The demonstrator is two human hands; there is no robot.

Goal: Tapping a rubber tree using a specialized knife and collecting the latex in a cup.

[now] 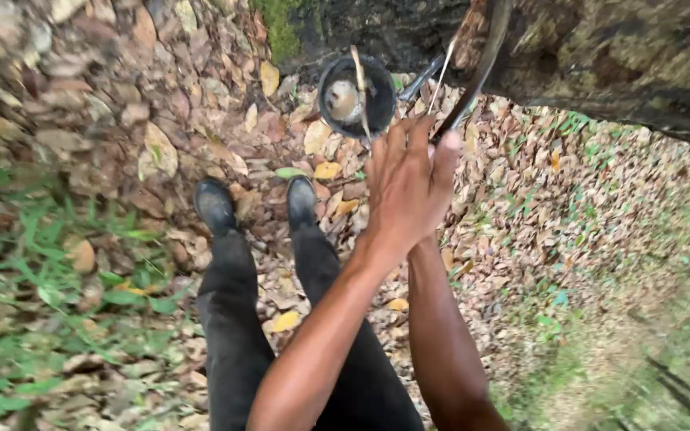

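Hands meet in front of a tree trunk [624, 64] that crosses the top right corner of the view. Left hand [397, 191] is raised with its back to the camera, fingers stretched up and lying over the other hand; it does not seem clenched, but whether it holds anything cannot be told. Right hand [445, 156] is mostly hidden behind it, with only the finger edge showing, closed around the dark handle of a thin curved tool [481, 60] whose upper end rests against the bark. Just left of the tool, a black cup [357, 96] hangs at the trunk, open side toward the camera, with a pale lump inside and a strip of leaf across its rim. Below, 2 black boots [216, 203] and black trousers stand on ground covered with dry brown leaves [161, 96]. Green grass [33, 271] grows along the left edge.
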